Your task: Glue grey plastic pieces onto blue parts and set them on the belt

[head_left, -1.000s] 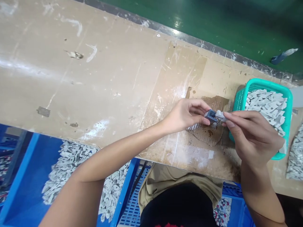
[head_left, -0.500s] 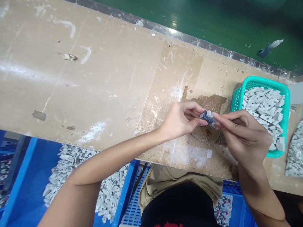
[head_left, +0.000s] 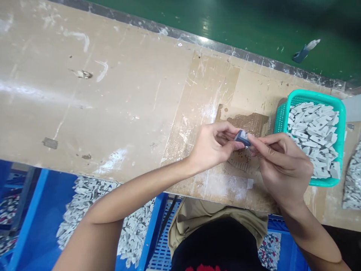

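Observation:
My left hand (head_left: 211,145) pinches a small dark blue-grey plastic piece (head_left: 239,140) between thumb and fingertips, above a damp brown patch of cardboard. A small light grey plastic piece (head_left: 244,134) sits at the top of the dark one. My right hand (head_left: 284,162) is closed too, its index finger and thumb pressed on the light grey piece where the two parts meet. Those fingertips partly hide the joint between the parts.
A green basket (head_left: 286,128) full of light grey pieces stands right of my hands, with a clear bag (head_left: 352,180) beyond. Behind the worktable (head_left: 135,94) runs a green belt (head_left: 248,22) carrying a dark part (head_left: 301,54). Blue bins (head_left: 31,226) hold more pieces below.
The light grey piece now sits lower against the dark piece, and my right hand has shifted left towards my left hand. On the green belt the dark part has moved left.

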Motion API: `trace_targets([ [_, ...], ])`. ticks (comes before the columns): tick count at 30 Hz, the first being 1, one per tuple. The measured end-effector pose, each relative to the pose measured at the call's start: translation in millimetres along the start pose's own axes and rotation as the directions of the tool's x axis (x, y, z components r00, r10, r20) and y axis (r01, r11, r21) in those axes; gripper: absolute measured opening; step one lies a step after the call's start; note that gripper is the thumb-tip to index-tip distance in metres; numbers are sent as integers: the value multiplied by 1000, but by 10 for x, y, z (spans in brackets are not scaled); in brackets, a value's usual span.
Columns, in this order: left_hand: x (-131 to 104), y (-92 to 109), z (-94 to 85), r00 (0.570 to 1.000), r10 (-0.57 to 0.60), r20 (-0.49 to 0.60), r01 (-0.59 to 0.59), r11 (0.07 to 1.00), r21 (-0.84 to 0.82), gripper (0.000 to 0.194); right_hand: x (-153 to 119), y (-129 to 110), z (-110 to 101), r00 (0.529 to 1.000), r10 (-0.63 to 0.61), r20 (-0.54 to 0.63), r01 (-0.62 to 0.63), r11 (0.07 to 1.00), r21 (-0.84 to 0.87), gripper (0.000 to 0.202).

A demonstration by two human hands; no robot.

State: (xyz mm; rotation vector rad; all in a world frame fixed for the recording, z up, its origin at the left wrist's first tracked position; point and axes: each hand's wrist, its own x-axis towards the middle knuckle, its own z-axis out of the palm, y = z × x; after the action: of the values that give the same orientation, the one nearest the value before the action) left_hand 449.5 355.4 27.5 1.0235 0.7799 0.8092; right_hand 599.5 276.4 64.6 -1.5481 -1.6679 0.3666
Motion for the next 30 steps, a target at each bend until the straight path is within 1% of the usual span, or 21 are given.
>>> trace_targets([
  [2, 6, 0, -14, 1000, 11, 2, -11, 1000, 12, 13, -12, -1, 33, 1000, -5, -5, 5, 1000, -5, 35],
  [5, 26, -13, -44, 1000, -9, 11, 9, 999, 38, 13, -20, 12, 84, 1000, -14, -13, 14, 1000, -3, 37],
  [7, 42, -13, -70, 999, -28, 41, 26, 998, 62, 12, -5, 20, 91, 1000, -11, -13, 11, 1000, 14, 38],
  [8, 50, -5, -85, 997, -38, 63, 35, 998, 58, 15, 8, 21, 77, 1000, -3, -5, 3, 1000, 24, 38],
  [9, 59, 12, -102, 995, -50, 89, 47, 998, 29, 23, 21, 21, 49, 1000, 6, 7, -6, 999, 34, 37],
  [11, 80, 65, -138, 982, -102, 157, 118, 988, -100, 52, 42, 23, -47, 999, 38, 15, -38, 999, 37, 37],
  [12, 93, 100, -157, 971, -141, 192, 175, 968, -178, 65, 45, 30, -109, 998, 60, -10, -59, 998, 37, 38],
  [13, 107, 135, -178, 960, -178, 214, 230, 941, -250, 72, 42, 43, -173, 995, 81, -60, -79, 996, 40, 40],
  [14, 123, 169, -199, 953, -210, 218, 272, 912, -307, 71, 36, 62, -234, 987, 103, -126, -98, 994, 45, 41],
  [15, 141, 199, -222, 950, -239, 199, 296, 889, -348, 65, 29, 88, -291, 972, 121, -200, -112, 992, 52, 40],
  [17, 178, 243, -270, 955, -276, 109, 296, 867, -401, 51, 18, 155, -382, 938, 148, -313, -134, 989, 67, 38],
  [19, 211, 268, -318, 955, -297, 18, 277, 863, -423, 49, 25, 234, -453, 913, 194, -360, -185, 981, 59, 35],
  [22, 234, 282, -359, 949, -312, -53, 262, 868, -422, 49, 60, 360, -568, 880, 230, -416, -241, 970, 25, 33],
  [24, 228, 271, -351, 949, -306, -78, 251, 881, -402, 45, 83, 451, -668, 861, 206, -464, -242, 970, -18, 31],
  [26, 221, 244, -327, 959, -260, -110, 215, 925, -314, 40, 94, 550, -769, 840, 179, -511, -238, 970, -52, 30],
  [28, 257, 220, -313, 977, -157, -145, 141, 983, -115, 34, 96, 659, -835, 836, 174, -520, -263, 959, -104, 30],
  [29, 307, 219, -317, 985, -92, -144, 96, 995, 19, 33, 96, 718, -845, 840, 149, -521, -258, 955, -143, 28],
  [30, 388, 228, -330, 991, -34, -126, 54, 986, 158, 34, 98, 777, -837, 855, 116, -506, -240, 953, -187, 28],
])
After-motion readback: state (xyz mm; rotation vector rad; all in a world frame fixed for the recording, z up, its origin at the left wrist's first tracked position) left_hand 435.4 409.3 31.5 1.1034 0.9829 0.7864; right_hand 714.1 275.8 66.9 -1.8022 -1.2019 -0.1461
